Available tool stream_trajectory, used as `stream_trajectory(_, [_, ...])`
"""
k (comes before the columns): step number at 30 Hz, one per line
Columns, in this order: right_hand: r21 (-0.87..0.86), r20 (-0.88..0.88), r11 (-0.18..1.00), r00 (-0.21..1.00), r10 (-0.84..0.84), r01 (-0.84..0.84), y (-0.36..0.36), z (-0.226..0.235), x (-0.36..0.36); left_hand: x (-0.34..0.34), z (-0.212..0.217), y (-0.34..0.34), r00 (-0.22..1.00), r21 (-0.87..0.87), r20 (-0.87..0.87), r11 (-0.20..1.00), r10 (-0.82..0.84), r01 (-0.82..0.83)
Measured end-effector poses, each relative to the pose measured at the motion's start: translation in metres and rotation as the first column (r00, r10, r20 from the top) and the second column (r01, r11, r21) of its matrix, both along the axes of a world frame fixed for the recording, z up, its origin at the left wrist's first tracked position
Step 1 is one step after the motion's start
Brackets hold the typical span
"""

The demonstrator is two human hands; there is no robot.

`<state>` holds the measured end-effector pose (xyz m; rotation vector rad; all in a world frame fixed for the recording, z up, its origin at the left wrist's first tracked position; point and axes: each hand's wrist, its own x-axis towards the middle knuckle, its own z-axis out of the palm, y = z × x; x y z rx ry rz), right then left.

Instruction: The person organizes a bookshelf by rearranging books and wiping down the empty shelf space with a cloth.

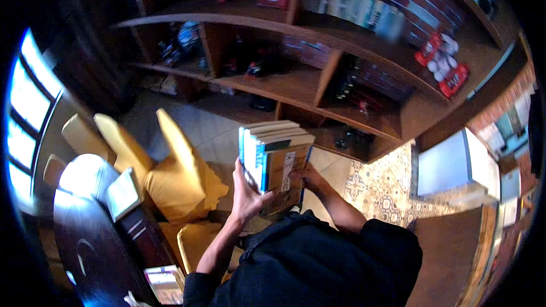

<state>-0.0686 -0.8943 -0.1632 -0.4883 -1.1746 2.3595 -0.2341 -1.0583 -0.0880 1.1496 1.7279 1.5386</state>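
Several books point(282, 170) are bunched together in front of my body, held as one block. Blue and white edges line their left side, and a brown cover with pale lettering is turned toward me. My left hand point(245, 196) grips the lower left of the block, its thumb reaching across the near cover. On the other side, my right hand point(303, 175) holds the block's right edge; most of its fingers are hidden behind or against the books. Beyond them rises a wooden shelf unit point(267, 82), where a row of books point(355, 5) stands on an upper shelf.
Yellow chairs point(176, 176) surround a dark glossy table point(85, 233) on the left, with a book point(123, 194) lying on it. Red-and-white figures point(442, 63) occupy the right shelf. A white cabinet point(446, 165) stands at the right by a patterned floor point(375, 190).
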Motion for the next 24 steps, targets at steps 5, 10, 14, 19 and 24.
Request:
stream_trajectory(5, [0.158,-0.044,0.934,0.947,-0.318,0.321,0.134,0.020,0.115,0.077,0.011,0.175,0.960,0.134,-0.180,0.962,-0.214,0.239])
stream_trajectory(10, [0.282,-0.229,0.864,0.904,-0.361,0.417,0.284,0.049,0.178,0.146,0.083,0.301,0.888,0.174,-0.444,0.960,-0.120,0.218])
stream_trajectory(14, [0.116,-0.243,0.921,0.910,-0.336,0.371,0.416,0.103,0.185,0.177,0.106,0.405,0.874,0.403,-0.476,0.907,0.096,0.120])
stream_trajectory(19, [0.134,-0.245,0.916,0.909,-0.338,0.377,0.564,0.135,0.206,0.185,0.118,0.531,0.905,0.543,-0.388,0.836,0.174,0.072])
stream_trajectory(24, [0.346,-0.135,0.838,0.907,-0.399,0.421,0.639,0.167,0.178,0.180,0.112,0.620,0.910,0.525,-0.341,0.851,0.237,-0.025])
